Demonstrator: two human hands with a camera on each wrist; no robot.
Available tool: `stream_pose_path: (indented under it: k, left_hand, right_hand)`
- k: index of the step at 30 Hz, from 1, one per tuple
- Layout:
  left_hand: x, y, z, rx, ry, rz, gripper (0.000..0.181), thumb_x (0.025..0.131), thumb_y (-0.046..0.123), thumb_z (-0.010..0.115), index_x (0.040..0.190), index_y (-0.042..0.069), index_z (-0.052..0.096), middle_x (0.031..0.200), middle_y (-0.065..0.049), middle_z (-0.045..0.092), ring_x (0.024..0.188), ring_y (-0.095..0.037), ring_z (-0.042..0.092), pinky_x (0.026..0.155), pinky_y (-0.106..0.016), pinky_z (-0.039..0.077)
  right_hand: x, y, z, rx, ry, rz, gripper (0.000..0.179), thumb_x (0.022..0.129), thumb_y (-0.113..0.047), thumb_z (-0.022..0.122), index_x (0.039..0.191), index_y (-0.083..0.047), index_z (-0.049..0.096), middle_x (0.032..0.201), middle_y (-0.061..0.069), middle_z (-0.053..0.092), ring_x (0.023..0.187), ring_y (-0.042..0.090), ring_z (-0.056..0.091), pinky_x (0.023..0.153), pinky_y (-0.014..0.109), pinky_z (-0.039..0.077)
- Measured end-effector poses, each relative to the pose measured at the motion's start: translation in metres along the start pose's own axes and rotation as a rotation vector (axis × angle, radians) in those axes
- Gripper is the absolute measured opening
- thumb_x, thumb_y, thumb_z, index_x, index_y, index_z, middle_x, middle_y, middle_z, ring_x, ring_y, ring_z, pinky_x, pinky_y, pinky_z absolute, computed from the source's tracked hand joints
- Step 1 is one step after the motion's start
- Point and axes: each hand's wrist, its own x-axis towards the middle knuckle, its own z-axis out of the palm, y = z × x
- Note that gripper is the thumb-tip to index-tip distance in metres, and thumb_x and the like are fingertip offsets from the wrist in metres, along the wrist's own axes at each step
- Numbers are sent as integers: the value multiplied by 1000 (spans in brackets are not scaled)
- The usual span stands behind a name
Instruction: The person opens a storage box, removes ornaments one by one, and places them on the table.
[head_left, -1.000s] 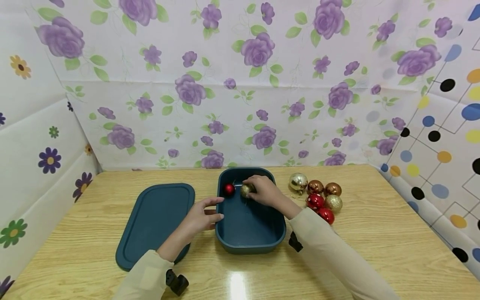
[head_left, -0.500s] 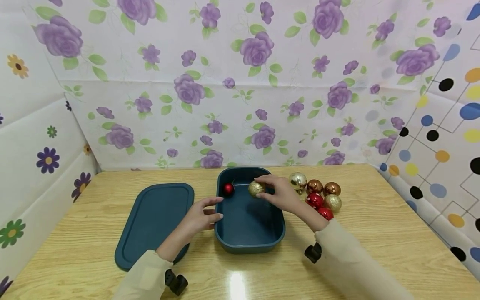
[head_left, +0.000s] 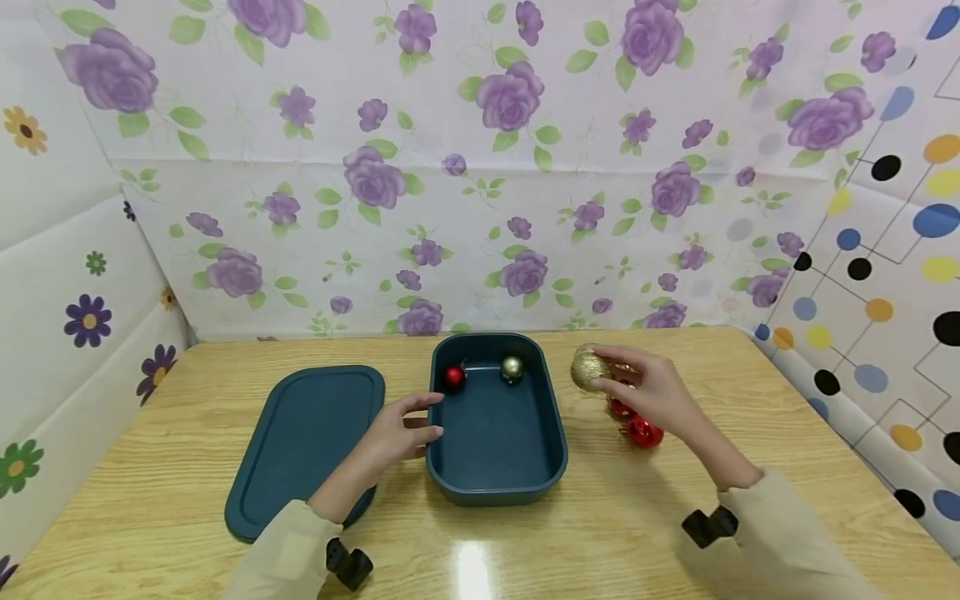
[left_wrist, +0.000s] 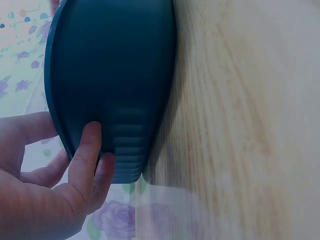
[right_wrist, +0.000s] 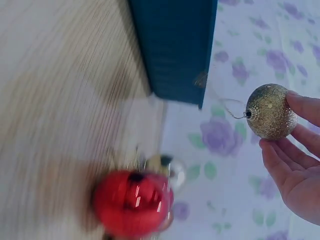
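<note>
My right hand (head_left: 648,387) pinches a gold glitter Christmas bauble (head_left: 589,369) between thumb and fingertips, held up right of the box. In the right wrist view, a thin hanging loop trails from this bauble (right_wrist: 272,111). My left hand (head_left: 393,433) rests at the left wall of a dark blue box (head_left: 495,498), its thumb and index tips at the rim. The left wrist view shows other fingers (left_wrist: 85,160) against the outer wall. Inside the box, a red bauble (head_left: 453,377) and a small shiny gold bauble (head_left: 512,369) lie near the far end.
Red baubles (head_left: 643,431) lie on the wooden table (head_left: 615,533) right of the box, with others partly hidden behind my right hand. A dark blue lid (head_left: 303,450) lies flat at the left. Floral cloth (head_left: 480,200) hangs behind the table.
My right hand has lifted the gold glitter bauble out of the box and carried it right, over the other baubles. The small gold bauble in the box is now uncovered. My left hand stays put.
</note>
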Motion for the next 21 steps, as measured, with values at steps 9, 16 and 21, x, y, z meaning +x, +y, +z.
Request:
stream_pose_path:
  k: [9, 16, 21]
  left_hand:
    - [-1, 1, 0, 16, 7, 4, 47, 86, 2, 61, 131, 8, 49, 135, -16, 38, 106, -27, 51, 70, -34, 52]
    - [0, 1, 0, 1, 4, -10, 47, 86, 2, 61, 131, 8, 49, 135, -17, 37, 105, -27, 51, 70, -33, 52]
    - [0, 0, 0, 2, 5, -9, 48, 85, 2, 61, 131, 8, 49, 135, -17, 37, 106, -28, 50, 69, -33, 51]
  right_hand:
    - [-32, 22, -38, -53, 35, 135, 45, 85, -18, 66, 124, 2, 54, 120, 22, 55, 96, -6, 54, 77, 12, 46]
    - [-56, 45, -55, -103, 22, 231, 46, 87, -23, 63, 124, 2, 54, 121, 23, 55, 95, -11, 50, 73, 15, 49]
    - [-68, 59, -63, -175, -3, 289, 46, 87, -26, 63, 122, 3, 55, 117, 23, 57, 102, 19, 59, 71, 16, 49]
